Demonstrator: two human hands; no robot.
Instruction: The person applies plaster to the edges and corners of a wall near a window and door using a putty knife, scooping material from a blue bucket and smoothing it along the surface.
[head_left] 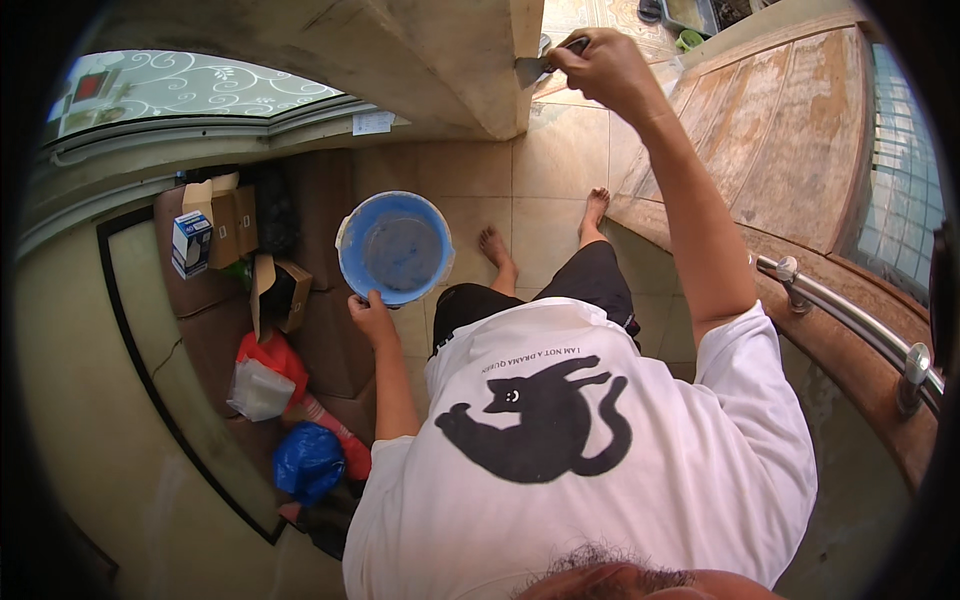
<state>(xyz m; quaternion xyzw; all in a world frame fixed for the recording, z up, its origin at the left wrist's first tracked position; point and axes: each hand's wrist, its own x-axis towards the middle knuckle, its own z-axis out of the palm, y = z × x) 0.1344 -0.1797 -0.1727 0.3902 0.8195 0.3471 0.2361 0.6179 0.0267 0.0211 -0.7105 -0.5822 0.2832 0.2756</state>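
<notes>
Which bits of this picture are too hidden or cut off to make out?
Head view:
- Scraper: much of its handle, covered by the right hand.
- Left hand: most of its fingers, behind the blue bucket.
- Blue bag: contents, hidden by its plastic.
- Wooden panel: its upper side, cut off by the picture's edge.

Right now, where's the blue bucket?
Head view, left of centre: the blue bucket is in the person's left grip, appearing between the cardboard boxes and the bare left foot.
</notes>
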